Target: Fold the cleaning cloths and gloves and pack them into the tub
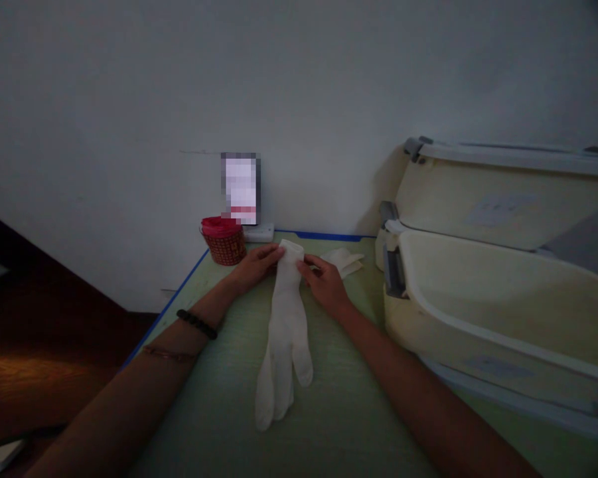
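Note:
A long white glove [286, 318] hangs or lies with its cuff away from me and its fingers toward me, above the green tabletop. My left hand [256, 265] pinches the left edge of the cuff between thumb and fingers. At the cuff's right edge, my right hand [324, 282] is closed in the same way. Behind my right hand lies more white material [348, 261], apparently another glove, partly hidden by that hand. Whether the held glove touches the table along its length is hard to tell.
A red woven basket [225, 245] with a pink lining stands at the back left. Behind it, a lit, blurred screen [242, 189] leans near a white power strip [261, 232]. On the right sits a large cream bin [398, 312] with its lid [478, 199] raised. The green table [219, 392] has blue edging.

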Action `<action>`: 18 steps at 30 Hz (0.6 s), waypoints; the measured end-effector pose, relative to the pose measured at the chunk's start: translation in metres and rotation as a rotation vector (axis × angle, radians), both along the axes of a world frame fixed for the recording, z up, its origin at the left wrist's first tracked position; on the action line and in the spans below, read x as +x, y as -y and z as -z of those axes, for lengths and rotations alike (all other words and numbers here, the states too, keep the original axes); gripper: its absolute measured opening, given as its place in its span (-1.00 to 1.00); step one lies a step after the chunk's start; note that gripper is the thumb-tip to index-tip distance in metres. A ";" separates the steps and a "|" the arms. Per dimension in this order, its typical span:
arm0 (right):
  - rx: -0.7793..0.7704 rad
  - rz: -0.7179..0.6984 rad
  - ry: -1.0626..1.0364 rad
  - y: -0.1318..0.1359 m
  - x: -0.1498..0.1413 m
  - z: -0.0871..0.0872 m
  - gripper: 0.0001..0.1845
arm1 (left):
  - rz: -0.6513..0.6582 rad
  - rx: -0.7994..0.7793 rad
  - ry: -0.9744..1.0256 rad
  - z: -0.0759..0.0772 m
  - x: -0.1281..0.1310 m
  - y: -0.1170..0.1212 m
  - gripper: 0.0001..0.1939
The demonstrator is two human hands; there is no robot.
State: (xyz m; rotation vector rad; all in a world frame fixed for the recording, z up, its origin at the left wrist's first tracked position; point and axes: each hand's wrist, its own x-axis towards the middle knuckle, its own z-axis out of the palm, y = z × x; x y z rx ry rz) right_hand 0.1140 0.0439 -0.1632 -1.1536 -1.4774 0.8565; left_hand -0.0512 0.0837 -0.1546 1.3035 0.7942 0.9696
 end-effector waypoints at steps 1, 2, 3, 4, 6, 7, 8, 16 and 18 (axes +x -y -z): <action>0.009 0.009 0.004 -0.001 0.000 0.001 -0.68 | 0.006 0.006 -0.006 0.000 0.000 0.000 -0.60; 0.019 0.019 0.006 -0.001 0.000 0.001 -0.68 | 0.011 0.012 -0.015 0.000 0.000 0.000 -0.60; 0.030 0.027 0.008 -0.001 0.000 0.002 -0.69 | 0.017 0.020 -0.025 -0.001 0.000 0.001 -0.61; 0.042 0.034 0.009 -0.001 0.000 0.001 -0.71 | 0.021 0.028 -0.037 -0.001 -0.001 0.001 -0.62; 0.064 0.042 0.012 0.001 0.000 0.000 -0.74 | 0.021 0.052 -0.069 -0.003 0.000 0.003 -0.64; 0.076 0.045 0.014 0.002 0.000 -0.002 -0.75 | 0.015 0.068 -0.090 -0.004 0.000 0.004 -0.65; 0.087 0.048 0.019 0.003 0.000 -0.003 -0.76 | 0.005 0.088 -0.112 -0.005 0.001 0.005 -0.67; 0.138 0.060 0.036 0.014 -0.007 -0.017 -0.73 | -0.019 0.247 -0.238 -0.014 0.001 0.029 -0.58; 0.149 0.042 0.042 0.017 -0.009 -0.021 -0.74 | 0.022 0.268 -0.279 -0.013 -0.006 0.037 -0.54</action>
